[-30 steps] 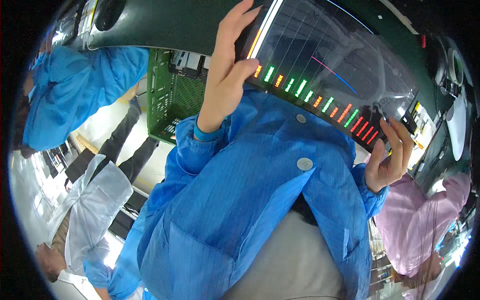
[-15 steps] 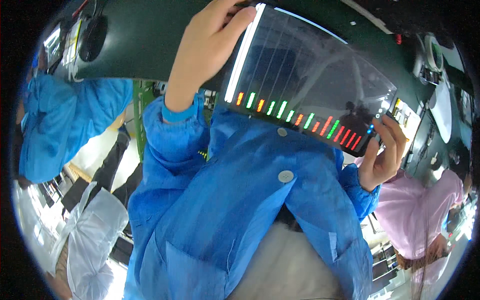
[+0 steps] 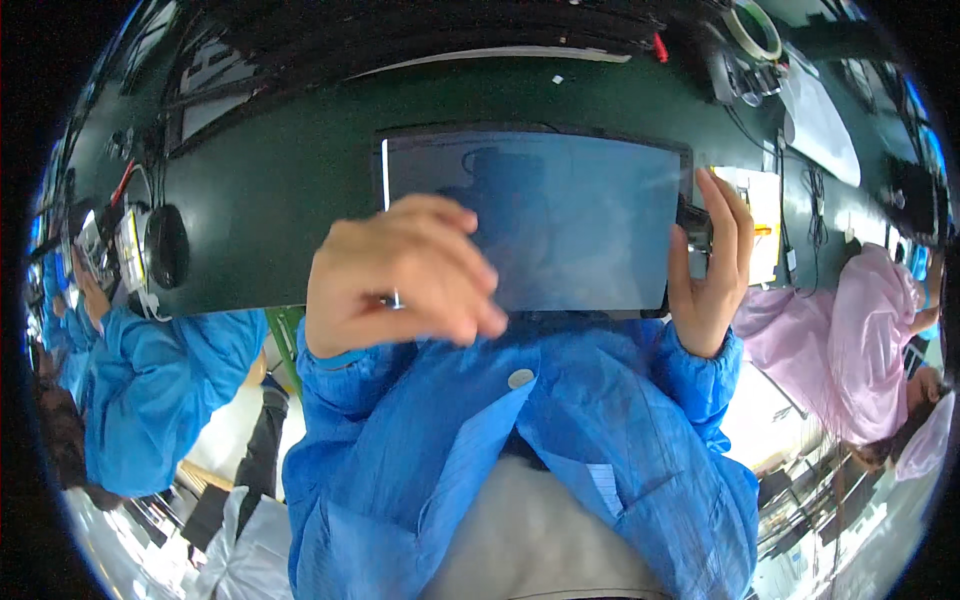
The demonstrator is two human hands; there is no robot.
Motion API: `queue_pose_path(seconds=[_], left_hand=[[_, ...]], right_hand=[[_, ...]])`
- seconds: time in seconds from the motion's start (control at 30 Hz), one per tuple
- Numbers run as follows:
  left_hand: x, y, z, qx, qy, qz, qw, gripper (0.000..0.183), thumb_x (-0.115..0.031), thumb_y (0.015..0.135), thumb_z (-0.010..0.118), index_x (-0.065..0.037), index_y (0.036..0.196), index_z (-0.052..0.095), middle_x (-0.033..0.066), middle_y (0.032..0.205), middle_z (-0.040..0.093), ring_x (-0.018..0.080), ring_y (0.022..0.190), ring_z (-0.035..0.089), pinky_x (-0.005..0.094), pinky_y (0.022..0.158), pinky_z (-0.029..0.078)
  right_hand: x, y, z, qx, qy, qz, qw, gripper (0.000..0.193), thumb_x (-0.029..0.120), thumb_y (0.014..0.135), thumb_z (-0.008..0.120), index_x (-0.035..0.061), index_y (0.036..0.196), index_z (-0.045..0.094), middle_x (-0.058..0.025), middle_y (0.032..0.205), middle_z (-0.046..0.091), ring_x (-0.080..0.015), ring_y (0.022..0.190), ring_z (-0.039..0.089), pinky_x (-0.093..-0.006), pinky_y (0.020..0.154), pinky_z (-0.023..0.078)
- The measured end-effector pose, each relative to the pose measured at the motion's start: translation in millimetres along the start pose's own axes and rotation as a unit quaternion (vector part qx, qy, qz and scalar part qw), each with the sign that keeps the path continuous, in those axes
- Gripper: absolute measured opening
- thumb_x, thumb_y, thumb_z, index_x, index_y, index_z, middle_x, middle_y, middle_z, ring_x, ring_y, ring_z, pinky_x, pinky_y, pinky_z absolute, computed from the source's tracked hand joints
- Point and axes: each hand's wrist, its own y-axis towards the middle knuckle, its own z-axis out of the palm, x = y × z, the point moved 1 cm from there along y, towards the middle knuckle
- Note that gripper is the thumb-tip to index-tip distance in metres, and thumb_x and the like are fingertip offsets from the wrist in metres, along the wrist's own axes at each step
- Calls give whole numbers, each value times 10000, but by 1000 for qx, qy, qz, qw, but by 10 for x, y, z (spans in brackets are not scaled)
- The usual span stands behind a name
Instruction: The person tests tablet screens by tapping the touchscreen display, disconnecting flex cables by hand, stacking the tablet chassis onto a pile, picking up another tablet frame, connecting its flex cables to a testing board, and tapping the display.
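Note:
A flat display panel [image 3: 585, 240] with a dark frame lies in front of me at the near edge of the dark green table. Its screen is a plain grey-blue with a bright strip at the left edge. My left hand [image 3: 405, 275], a little blurred, hovers over the panel's lower left part, its fingers loosely bent and apart. A small shiny spot shows between its thumb and fingers; I cannot tell what it is. At the panel's right edge is my right hand [image 3: 712, 270], thumb against the frame and fingers stretched apart beside it.
The dark green table [image 3: 270, 220] spreads beyond the panel. Tape roll [image 3: 752, 32], white sheet [image 3: 820, 125] and cables [image 3: 815, 205] lie to the right. A black round-ended object [image 3: 166, 247] lies left. People in blue [image 3: 170, 390] and pink [image 3: 850, 340] sit either side.
The panel has come down from a raised, tilted position and now lies level. Its coloured bars have given way to a plain screen. My left hand has left its upper left edge.

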Motion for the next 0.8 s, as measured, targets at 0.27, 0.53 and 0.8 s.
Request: queue_pose_path(seconds=[0.27, 0.53, 0.8], left_hand=[[-241, 42, 134, -424, 247, -94, 866, 573, -137, 830, 610, 65, 1327, 408, 293, 1208, 550, 324, 1145, 548, 410, 1019, 378], [-469, 255, 378, -75, -182, 13, 980, 872, -230, 833, 675, -118, 1464, 84, 366, 1430, 192, 446, 1355, 265, 504, 1137, 153], [-535, 164, 371, -143, -118, -14, 983, 741, -230, 828, 667, -160, 1425, 233, 327, 1466, 121, 439, 1364, 255, 510, 1141, 140]], right_hand=[[-45, -355, -143, -5, 75, -103, 992, 227, -18, 644, 694, 114, 818, 634, -98, 1042, 658, -268, 1023, 601, -481, 1031, 316], [-54, -449, 31, 2, 168, -164, 972, 280, -44, 687, 686, 104, 919, 631, -40, 877, 687, -199, 871, 669, -455, 1014, 347], [-125, -411, -92, 56, 153, -125, 979, 347, -121, 666, 644, 61, 961, 626, -93, 940, 677, -246, 909, 654, -422, 938, 415]])
